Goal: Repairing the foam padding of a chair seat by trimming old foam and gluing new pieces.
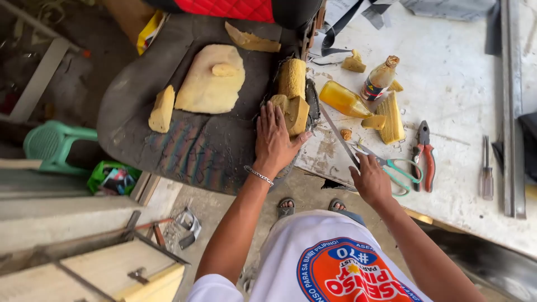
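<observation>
Left hand (274, 140) lies flat, fingers spread, on the dark seat cushion (196, 145), fingertips touching a yellow foam block (295, 113) at the cushion's right edge. Right hand (370, 180) is closed around a long thin blade (339, 136) (its handle is hidden), long axis diagonal, pointing up-left across the desk (458, 95). Teal-handled scissors (398, 168) lie just beside it.

Yellow foam (211, 80), teal-handled scissors (398, 170)
</observation>
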